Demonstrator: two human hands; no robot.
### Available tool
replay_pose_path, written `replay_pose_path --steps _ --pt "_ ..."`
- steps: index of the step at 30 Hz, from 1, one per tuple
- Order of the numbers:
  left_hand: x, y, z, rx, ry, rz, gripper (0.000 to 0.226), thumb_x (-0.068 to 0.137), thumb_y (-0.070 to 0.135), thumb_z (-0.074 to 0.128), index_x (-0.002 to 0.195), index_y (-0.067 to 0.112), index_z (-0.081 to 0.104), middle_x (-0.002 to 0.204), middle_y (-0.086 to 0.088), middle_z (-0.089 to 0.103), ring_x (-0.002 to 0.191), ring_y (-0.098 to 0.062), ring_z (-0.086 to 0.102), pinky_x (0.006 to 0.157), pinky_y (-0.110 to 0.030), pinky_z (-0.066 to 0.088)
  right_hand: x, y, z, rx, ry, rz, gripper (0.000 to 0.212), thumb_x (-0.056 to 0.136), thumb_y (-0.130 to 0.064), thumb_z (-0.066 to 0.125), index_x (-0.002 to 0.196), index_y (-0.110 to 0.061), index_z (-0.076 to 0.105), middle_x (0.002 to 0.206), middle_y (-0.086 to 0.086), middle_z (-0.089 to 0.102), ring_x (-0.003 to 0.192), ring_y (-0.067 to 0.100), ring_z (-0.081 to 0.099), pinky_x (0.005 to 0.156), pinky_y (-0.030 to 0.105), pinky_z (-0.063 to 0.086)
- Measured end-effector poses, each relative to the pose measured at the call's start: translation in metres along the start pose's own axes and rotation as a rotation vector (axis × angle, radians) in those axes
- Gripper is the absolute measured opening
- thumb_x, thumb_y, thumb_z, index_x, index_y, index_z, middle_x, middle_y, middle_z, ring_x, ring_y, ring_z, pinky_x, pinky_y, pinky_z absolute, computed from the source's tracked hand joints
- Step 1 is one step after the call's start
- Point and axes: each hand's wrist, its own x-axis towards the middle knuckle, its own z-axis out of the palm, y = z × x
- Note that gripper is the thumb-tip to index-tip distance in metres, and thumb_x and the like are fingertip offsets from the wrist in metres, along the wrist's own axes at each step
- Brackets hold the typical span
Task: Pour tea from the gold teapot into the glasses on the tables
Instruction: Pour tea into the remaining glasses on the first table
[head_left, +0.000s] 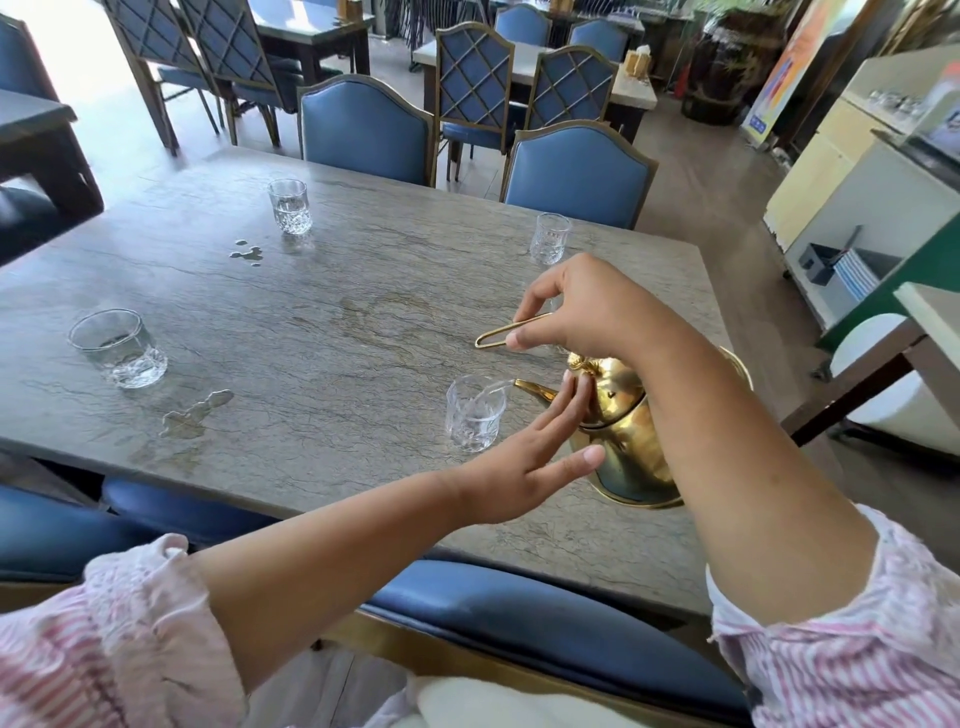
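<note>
The gold teapot is tilted to the left, its spout over the near glass, and a clear stream runs into that glass. My right hand is shut on the teapot's thin gold handle loop from above. My left hand has its fingers apart and flat, the fingertips resting against the teapot's lid and neck. Three more cut glasses stand on the grey stone table: one far left holding liquid, one at the back holding liquid, one at the back right.
Two puddles lie on the table, a small one by the back glass and a larger one near the front edge. Blue padded chairs line the far side and the near side. A counter stands at the right.
</note>
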Motion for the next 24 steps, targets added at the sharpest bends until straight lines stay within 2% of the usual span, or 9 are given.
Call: replay_pose_path --steps 2,6,10,15,18,19,21,22,24 --pt "0.0 -0.005 0.0 0.015 -0.014 -0.003 0.071 0.095 0.044 0.036 0.148 0.028 -0.008 0.156 0.009 -0.019 0.139 0.005 -0.011 0.105 -0.002 -0.003 0.002 0.002 0.006 -0.002 0.005 0.015 0.017 0.076 -0.027 0.078 0.087 -0.015 0.075 0.1 0.001 0.069 0.075 0.006 0.055 0.056 0.016 0.034" --pt "-0.003 -0.017 0.002 0.035 -0.037 -0.031 0.071 0.094 0.047 0.036 0.147 0.03 -0.009 0.156 0.008 -0.02 0.14 0.003 -0.011 0.111 -0.015 -0.001 0.003 0.013 0.019 0.058 0.007 0.046 0.018 0.075 -0.027 0.079 0.087 -0.015 0.075 0.104 0.002 0.069 0.095 0.016 0.062 0.065 0.022 0.041" --pt "-0.005 -0.027 0.004 0.067 -0.048 -0.044 0.072 0.094 0.046 0.038 0.147 0.03 -0.008 0.156 0.008 -0.019 0.141 0.0 -0.011 0.113 -0.019 0.0 0.0 0.026 0.029 0.133 0.036 0.051 0.021 0.074 -0.029 0.079 0.089 -0.016 0.075 0.11 -0.004 0.063 0.101 0.007 0.052 0.08 0.027 0.035" --pt "-0.002 -0.029 0.006 0.117 -0.036 -0.074 0.072 0.092 0.047 0.04 0.148 0.032 -0.004 0.156 0.009 -0.018 0.141 0.0 -0.007 0.113 -0.021 0.003 -0.009 0.044 0.03 0.304 0.123 0.07 0.022 0.074 -0.029 0.081 0.089 -0.015 0.074 0.07 -0.017 0.051 0.068 -0.004 0.044 0.066 0.022 0.035" --pt "-0.001 -0.025 0.006 0.148 -0.029 -0.087 0.071 0.092 0.047 0.041 0.148 0.033 0.0 0.156 0.012 -0.017 0.143 -0.004 -0.004 0.114 -0.022 0.005 -0.015 0.058 0.028 0.402 0.183 0.083 0.024 0.073 -0.029 0.081 0.093 -0.016 0.075 0.103 -0.007 0.066 0.099 0.004 0.056 0.086 0.023 0.036" --pt "-0.001 -0.025 0.006 0.161 -0.024 -0.08 0.07 0.092 0.046 0.041 0.148 0.033 0.001 0.156 0.012 -0.016 0.143 -0.005 -0.003 0.115 -0.024 0.006 -0.017 0.062 0.028 0.437 0.204 0.091 0.024 0.073 -0.029 0.081 0.092 -0.016 0.075 0.107 -0.007 0.066 0.099 0.002 0.057 0.085 0.023 0.037" --pt "-0.001 -0.022 0.006 0.183 -0.011 -0.066 0.069 0.092 0.047 0.042 0.148 0.034 0.002 0.156 0.012 -0.015 0.143 -0.005 -0.003 0.118 -0.031 0.006 -0.021 0.068 0.026 0.513 0.226 0.113 0.022 0.073 -0.03 0.081 0.09 -0.018 0.074 0.088 -0.015 0.066 0.069 -0.013 0.055 0.067 0.016 0.04" --pt "0.0 -0.02 0.006 0.193 -0.006 -0.066 0.069 0.092 0.047 0.042 0.148 0.034 0.003 0.156 0.012 -0.015 0.143 -0.006 -0.003 0.119 -0.033 0.007 -0.023 0.07 0.025 0.546 0.236 0.123 0.021 0.073 -0.03 0.081 0.088 -0.019 0.074 0.073 -0.02 0.063 0.052 -0.016 0.051 0.055 0.01 0.037" --pt "0.001 -0.017 0.006 0.211 0.002 -0.073 0.069 0.092 0.048 0.042 0.148 0.035 0.004 0.155 0.014 -0.014 0.144 -0.007 -0.003 0.119 -0.038 0.008 -0.027 0.074 0.023 0.597 0.268 0.146 0.021 0.072 -0.031 0.082 0.087 -0.019 0.073 0.056 -0.019 0.057 0.036 -0.015 0.045 0.041 0.005 0.031"
